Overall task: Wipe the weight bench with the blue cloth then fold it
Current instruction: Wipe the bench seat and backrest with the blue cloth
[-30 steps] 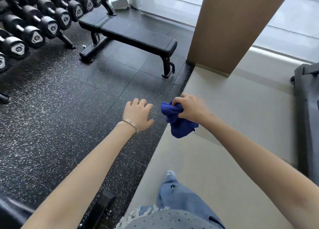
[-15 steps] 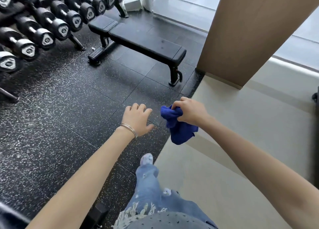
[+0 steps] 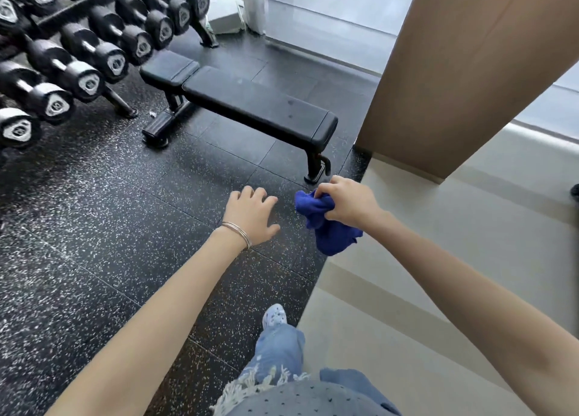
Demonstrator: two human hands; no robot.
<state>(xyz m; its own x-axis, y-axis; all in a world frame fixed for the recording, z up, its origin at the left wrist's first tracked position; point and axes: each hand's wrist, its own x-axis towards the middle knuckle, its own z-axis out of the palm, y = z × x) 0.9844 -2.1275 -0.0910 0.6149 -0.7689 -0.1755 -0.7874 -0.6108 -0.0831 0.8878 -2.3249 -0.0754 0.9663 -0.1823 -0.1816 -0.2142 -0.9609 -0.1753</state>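
Observation:
The black padded weight bench (image 3: 250, 105) stands ahead of me on the speckled rubber floor, running from upper left to right. My right hand (image 3: 351, 202) is shut on a bunched blue cloth (image 3: 329, 227), which hangs below my fist, in the air short of the bench's near end. My left hand (image 3: 250, 215) hovers beside it, fingers spread and holding nothing, with a thin bracelet at the wrist. Both hands are well apart from the bench.
A rack of black dumbbells (image 3: 81, 49) fills the upper left, close behind the bench. A brown pillar (image 3: 445, 70) rises at the right of the bench. Pale flooring (image 3: 438, 259) begins to the right. My leg and shoe (image 3: 275, 318) step forward below.
The bench has come nearer and larger in view as I walk toward it. My hands keep the same pose, with the cloth still in my right fist.

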